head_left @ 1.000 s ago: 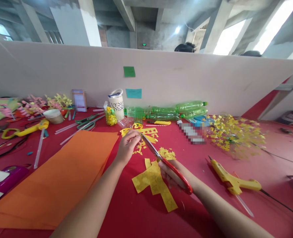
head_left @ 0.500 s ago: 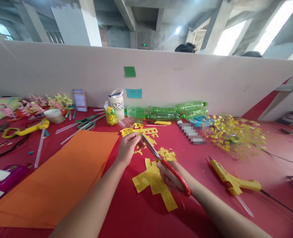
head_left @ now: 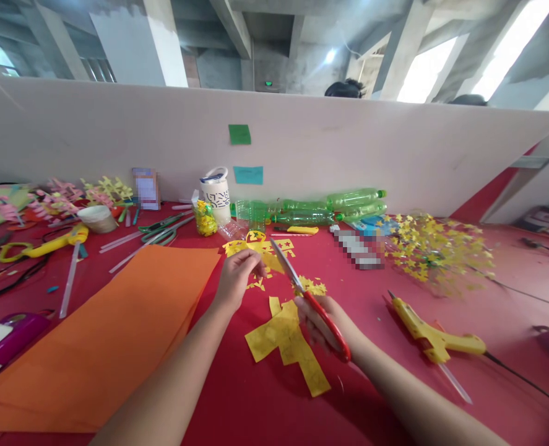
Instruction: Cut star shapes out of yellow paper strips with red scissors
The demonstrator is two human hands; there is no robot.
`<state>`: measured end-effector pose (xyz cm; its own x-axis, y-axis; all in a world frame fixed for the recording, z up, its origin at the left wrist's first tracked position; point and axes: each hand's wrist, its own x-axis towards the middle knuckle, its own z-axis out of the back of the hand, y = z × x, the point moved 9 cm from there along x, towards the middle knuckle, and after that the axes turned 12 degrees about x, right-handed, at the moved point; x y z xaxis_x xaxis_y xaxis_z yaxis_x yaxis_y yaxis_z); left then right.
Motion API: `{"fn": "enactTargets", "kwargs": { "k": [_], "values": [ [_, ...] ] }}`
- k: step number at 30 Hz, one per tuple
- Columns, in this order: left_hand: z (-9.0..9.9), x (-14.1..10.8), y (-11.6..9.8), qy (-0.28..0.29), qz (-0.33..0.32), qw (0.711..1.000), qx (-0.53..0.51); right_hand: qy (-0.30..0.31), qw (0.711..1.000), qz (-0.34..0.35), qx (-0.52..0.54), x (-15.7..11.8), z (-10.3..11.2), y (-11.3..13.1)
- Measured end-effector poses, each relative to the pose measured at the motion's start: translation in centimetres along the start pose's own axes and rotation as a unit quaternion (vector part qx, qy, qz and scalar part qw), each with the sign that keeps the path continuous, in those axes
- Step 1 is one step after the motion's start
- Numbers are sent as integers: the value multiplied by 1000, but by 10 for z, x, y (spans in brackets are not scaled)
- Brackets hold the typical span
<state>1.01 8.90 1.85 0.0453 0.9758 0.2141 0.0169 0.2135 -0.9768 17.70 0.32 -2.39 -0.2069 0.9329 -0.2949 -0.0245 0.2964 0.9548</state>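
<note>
My right hand [head_left: 323, 319] is closed on red-handled scissors [head_left: 326, 322], their blades pointing up and left. My left hand [head_left: 239, 272] is pinched just left of the blade tips; whatever lies between its fingers is too small to make out. Behind the hands are yellow sheets with star-shaped cutouts [head_left: 283, 248] and small scraps. A pile of small yellow stars [head_left: 315, 286] sits just past my right hand. Yellow felt-like pieces [head_left: 283, 334] overlap on the table below the scissors.
Orange sheets [head_left: 116, 334] cover the left of the red table [head_left: 237, 402]. A yellow glue gun [head_left: 434, 334] and a yellow star bunch [head_left: 434, 251] are at right. Green bottles [head_left: 306, 214] and a white cup [head_left: 215, 195] stand along the partition [head_left: 348, 142].
The scissors' tips have separated from my left hand, leaving a gap. My left hand has stayed nearly in place, still pinched. The whole view has shifted slightly.
</note>
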Motion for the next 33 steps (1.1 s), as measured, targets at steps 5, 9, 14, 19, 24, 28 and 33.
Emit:
{"fn": "enactTargets", "kwargs": {
  "k": [5,9,14,19,24,28,33],
  "values": [
    [-16,-7,6,44,33,998,12,-86,992,90,16,5,29,17],
    [-47,-22,10,139,40,988,50,-93,990,103,17,7,32,21],
    [-68,-34,14,210,34,973,86,-109,988,86,-64,10,31,18],
    [-63,-29,10,190,-45,953,233,-148,981,114,-58,14,45,18],
    [-76,-30,13,217,-140,870,420,-170,977,125,-33,18,57,18],
    [-93,-35,18,252,-202,787,525,-172,975,136,-33,20,58,18],
    [-109,-28,22,254,-246,704,615,-164,975,142,-41,20,55,18]
  ]
}}
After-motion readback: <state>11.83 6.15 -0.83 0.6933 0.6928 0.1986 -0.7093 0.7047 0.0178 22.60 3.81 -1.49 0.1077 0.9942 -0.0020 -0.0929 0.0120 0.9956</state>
